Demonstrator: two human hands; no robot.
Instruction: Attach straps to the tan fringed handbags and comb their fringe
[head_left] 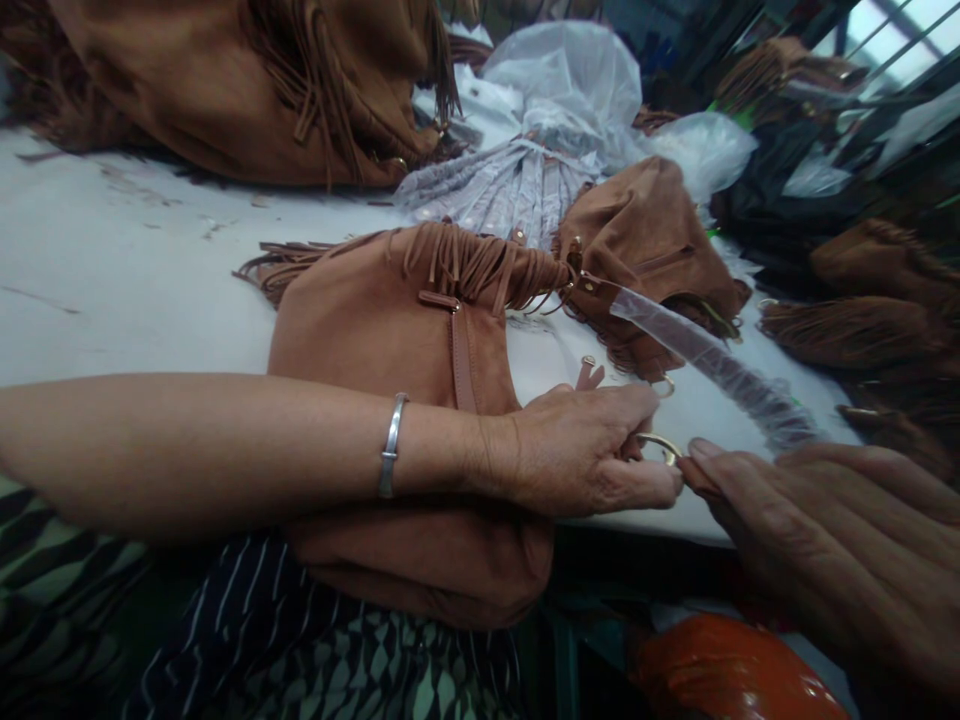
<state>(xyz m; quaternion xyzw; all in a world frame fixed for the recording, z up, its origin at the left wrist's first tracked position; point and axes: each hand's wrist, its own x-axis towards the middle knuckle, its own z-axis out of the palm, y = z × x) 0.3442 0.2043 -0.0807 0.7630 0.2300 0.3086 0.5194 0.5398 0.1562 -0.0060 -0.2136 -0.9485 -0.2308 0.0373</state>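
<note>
A brown suede bag (360, 320) with fringe lies on its side at the table's front edge, partly under my left forearm. My left hand (592, 450), below a silver bracelet (391, 445), is closed on a gold ring (660, 441) just right of the bag. At the right, my right hand (817, 520) pinches a brown leather tab (697, 478) that meets the ring. A strap wrapped in clear plastic (697, 345) runs from the bag's top end toward my right hand.
The white table (112, 270) holds a large fringed bag (202, 90) at the back left, a second brown bag (637, 230), and bundled wrapped straps (510, 185) behind. More fringed pieces (862, 325) lie at the right. An orange plastic bag (735, 670) sits below the table edge.
</note>
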